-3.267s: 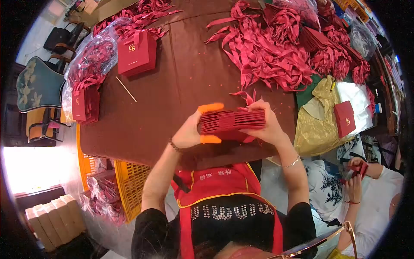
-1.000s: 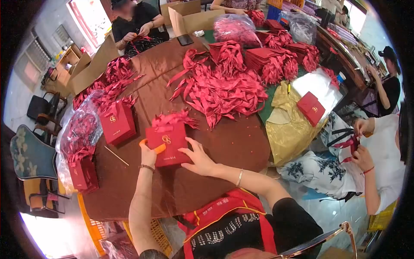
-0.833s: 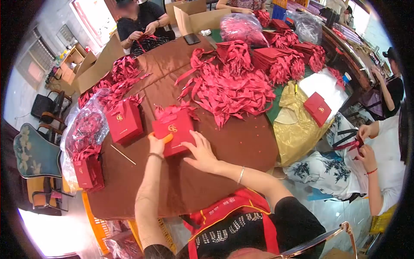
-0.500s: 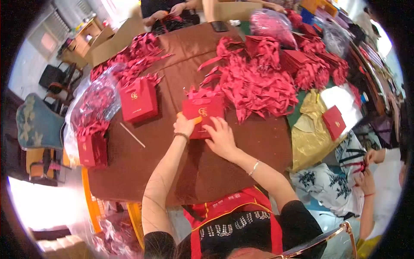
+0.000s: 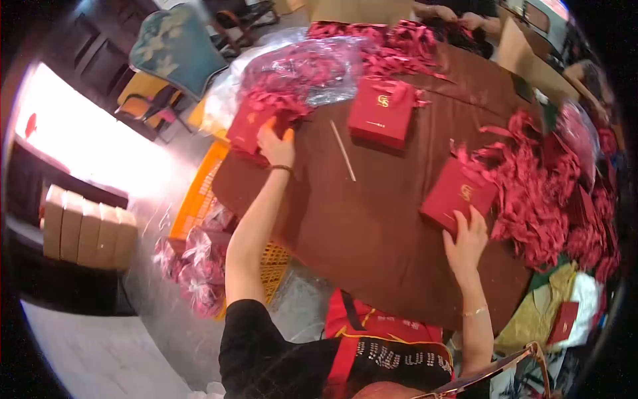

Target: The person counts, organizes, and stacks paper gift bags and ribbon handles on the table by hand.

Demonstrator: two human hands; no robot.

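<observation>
My left hand (image 5: pixel 274 143), with orange covers on its fingertips, rests against the stack of red bags (image 5: pixel 247 129) at the table's left edge; its thumb and fingers are apart. My right hand (image 5: pixel 467 241) lies spread against the lower edge of another red bag stack (image 5: pixel 460 193) with a gold logo. Between them, farther back, a third red bag stack (image 5: pixel 380 114) lies with ribbon handles at its top. A thin pale stick (image 5: pixel 343 151) is on the brown tablecloth (image 5: pixel 372 219).
Red ribbon handles (image 5: pixel 531 193) are heaped at the right, near gold wrapping (image 5: pixel 541 309) and a single red bag (image 5: pixel 563 322). A clear plastic bag (image 5: pixel 299 70) lies at the back left. Below the left edge is an orange crate (image 5: pixel 199 189). Another person's hands (image 5: pixel 458 18) show at the far side.
The view has turned left. My left hand has left the middle stack and reached the left-edge stack. My right hand remains at the stack it was touching, lower on its edge.
</observation>
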